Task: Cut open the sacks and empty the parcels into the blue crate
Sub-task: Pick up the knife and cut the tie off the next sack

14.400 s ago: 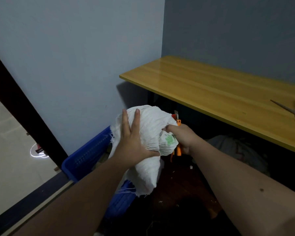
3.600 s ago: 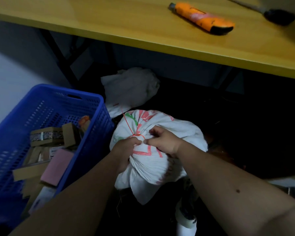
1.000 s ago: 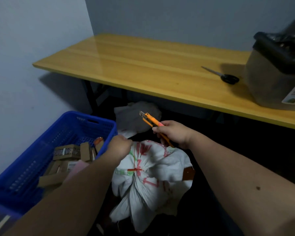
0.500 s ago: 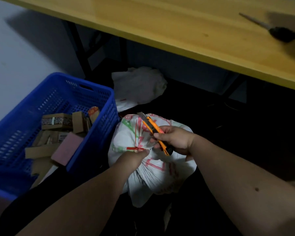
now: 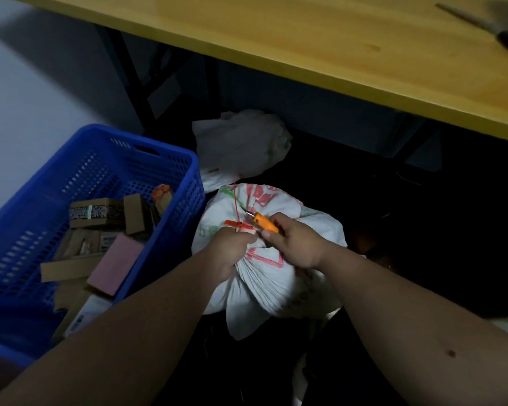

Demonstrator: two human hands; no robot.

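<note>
Knife (image 5: pixel 263 223) lowered to tie, tip up-left | right hand (image 5: pixel 298 244) grips it | left hand (image 5: pixel 232 249) pinches sack (image 5: pixel 276 276)

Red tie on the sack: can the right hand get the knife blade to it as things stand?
Probably yes. The right hand holds the orange knife beside the red tie, which the left hand pinches; nothing lies between.

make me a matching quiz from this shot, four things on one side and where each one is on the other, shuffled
Things:
1. utility knife
2. cardboard parcels
3. empty white sack
4. tied sack

Places:
a. in the blue crate
b. on the floor under the wooden table
c. in the right hand
d. gripped at its neck by the left hand

Pairs: 1-c, 2-a, 3-b, 4-d
</note>
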